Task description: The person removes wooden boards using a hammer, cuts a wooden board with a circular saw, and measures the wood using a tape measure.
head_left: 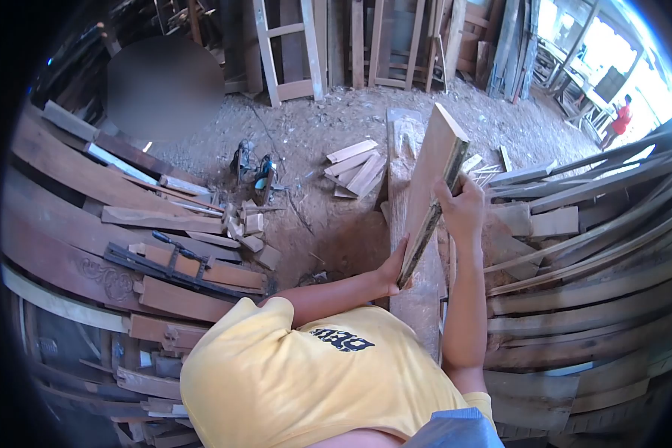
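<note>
Both my hands are on a wooden board, tilted up on its edge above a long, worn wooden bench. One side of the board is pale and smooth, while its narrow edge looks dark and rough. My right hand grips that edge near the upper part, thumb on one side and fingers partly hidden. Lower down, my left hand holds the near end, its fingers mostly behind the board. A small pile of short wood pieces lies on the ground left of the bench.
Stacked planks line the right side. Left are more boards, a black bar clamp, offcuts and a power tool with a cord. Door frames lean at the back. A person in red stands far right.
</note>
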Action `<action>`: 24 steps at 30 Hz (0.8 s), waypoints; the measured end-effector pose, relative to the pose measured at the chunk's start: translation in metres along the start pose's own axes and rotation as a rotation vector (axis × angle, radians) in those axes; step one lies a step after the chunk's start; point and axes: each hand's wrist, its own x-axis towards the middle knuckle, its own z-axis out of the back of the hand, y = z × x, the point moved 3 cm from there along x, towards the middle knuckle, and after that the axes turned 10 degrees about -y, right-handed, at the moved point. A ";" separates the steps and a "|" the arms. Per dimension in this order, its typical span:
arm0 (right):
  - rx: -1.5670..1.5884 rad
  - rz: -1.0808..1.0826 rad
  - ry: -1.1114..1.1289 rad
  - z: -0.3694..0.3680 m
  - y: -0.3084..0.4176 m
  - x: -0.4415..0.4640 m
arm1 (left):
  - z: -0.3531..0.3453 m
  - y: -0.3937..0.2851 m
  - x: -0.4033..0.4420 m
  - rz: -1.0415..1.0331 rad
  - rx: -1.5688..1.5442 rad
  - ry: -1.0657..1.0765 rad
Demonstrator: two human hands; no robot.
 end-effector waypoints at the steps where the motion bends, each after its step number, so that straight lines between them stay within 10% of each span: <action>1: 0.005 -0.009 -0.008 -0.001 -0.001 0.000 | 0.001 0.000 -0.001 0.005 -0.017 0.004; 24: -0.063 -0.024 0.014 -0.025 0.018 0.017 | 0.015 -0.016 0.006 0.146 -0.160 0.069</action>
